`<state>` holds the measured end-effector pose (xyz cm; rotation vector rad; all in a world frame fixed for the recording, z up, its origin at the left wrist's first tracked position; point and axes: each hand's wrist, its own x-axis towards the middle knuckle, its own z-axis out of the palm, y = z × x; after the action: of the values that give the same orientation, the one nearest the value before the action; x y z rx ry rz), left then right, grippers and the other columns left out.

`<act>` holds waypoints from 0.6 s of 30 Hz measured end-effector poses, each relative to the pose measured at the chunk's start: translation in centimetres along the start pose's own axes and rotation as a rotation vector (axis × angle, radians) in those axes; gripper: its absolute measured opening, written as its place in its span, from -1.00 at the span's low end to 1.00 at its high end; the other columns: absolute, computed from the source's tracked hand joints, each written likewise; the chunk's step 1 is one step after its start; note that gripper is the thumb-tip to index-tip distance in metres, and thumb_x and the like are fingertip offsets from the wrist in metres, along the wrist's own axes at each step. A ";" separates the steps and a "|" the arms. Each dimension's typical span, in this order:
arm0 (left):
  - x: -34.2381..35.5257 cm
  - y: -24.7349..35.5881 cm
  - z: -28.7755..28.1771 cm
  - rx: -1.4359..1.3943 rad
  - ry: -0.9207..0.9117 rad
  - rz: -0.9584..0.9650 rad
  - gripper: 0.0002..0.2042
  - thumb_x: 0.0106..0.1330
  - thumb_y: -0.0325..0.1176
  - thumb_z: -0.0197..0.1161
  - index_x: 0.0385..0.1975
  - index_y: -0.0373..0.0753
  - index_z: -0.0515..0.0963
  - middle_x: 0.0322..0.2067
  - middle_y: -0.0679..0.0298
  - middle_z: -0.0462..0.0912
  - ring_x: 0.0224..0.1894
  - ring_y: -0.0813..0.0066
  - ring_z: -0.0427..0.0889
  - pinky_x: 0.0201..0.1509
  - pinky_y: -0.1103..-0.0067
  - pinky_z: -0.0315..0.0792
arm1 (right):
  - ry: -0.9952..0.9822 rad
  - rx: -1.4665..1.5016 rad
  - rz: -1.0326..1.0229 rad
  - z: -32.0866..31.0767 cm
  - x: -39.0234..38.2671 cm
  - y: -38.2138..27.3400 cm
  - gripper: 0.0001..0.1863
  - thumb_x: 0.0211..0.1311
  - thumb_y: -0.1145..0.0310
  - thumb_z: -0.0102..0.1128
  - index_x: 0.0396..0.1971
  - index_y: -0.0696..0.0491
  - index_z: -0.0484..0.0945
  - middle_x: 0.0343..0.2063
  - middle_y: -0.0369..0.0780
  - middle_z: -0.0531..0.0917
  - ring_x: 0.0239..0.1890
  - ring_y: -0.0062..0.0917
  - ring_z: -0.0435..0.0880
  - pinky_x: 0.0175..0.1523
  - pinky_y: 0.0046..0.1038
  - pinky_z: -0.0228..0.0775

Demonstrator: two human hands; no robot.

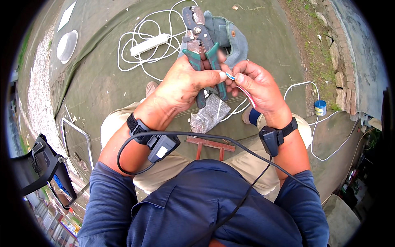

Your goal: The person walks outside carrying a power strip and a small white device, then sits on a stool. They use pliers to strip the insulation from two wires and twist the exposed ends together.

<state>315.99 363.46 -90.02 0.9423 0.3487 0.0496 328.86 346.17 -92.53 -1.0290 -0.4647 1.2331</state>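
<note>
My left hand (181, 84) is closed around the wire strippers (198, 35), which have worn dark metal jaws and green-and-black handles. The jaws point away from me. Its thumb tip also presses at the end of a blue wire (230, 76). My right hand (259, 86) pinches that wire between thumb and fingers, close to the left thumb. A red and white strand (248, 95) runs down from the same pinch along the right palm. Some fingertips are hidden behind the handles.
A white power strip (149, 44) lies left in its coiled cord. Behind the strippers is a grey-green cloth item (232, 39). Bubble wrap (209, 114) and a red stool-like frame (210, 144) are between my legs. A blue can (320, 108) stands right, by a white cable (314, 144).
</note>
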 end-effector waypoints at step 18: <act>0.2 -0.2 0.0 0.011 0.018 -0.040 -0.75 0.15 -0.55 0.31 -0.16 -0.35 0.52 -0.29 0.20 0.67 -0.21 0.37 0.65 0.00 0.47 0.47 | 0.008 -0.186 -0.160 -0.1 0.3 0.2 -0.85 0.39 0.41 0.22 -0.15 0.12 0.50 -0.24 -0.30 0.62 -0.18 -0.64 0.61 -0.03 -0.54 0.46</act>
<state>316.11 363.34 -90.24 0.9456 0.3849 0.0195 328.94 346.42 -92.77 -1.1302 -0.6521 1.0571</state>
